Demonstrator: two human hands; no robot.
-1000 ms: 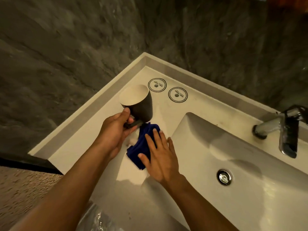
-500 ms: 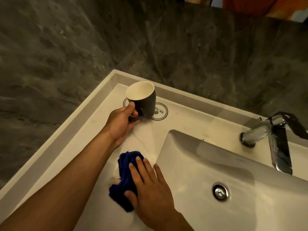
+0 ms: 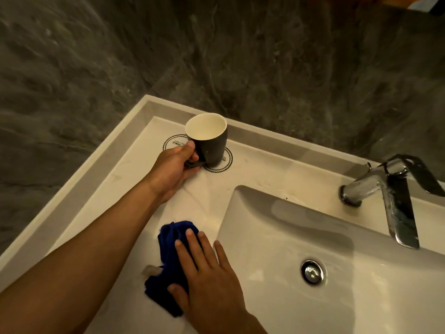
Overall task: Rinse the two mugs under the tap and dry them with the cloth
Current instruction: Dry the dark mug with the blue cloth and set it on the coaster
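A dark mug with a cream inside stands upright at the back of the white counter, over a round printed coaster. My left hand grips its handle. A blue cloth lies crumpled on the counter left of the basin. My right hand lies flat on the cloth with its fingers spread. Only one mug is in view.
The white basin with a metal drain fills the right side. A chrome tap stands at the back right, with no water running. A second round coaster lies left of the mug. A dark stone wall rises behind the counter.
My left hand has carried the mug away from the cloth to the back of the counter, down over the right coaster. My right hand stays pressed on the blue cloth.
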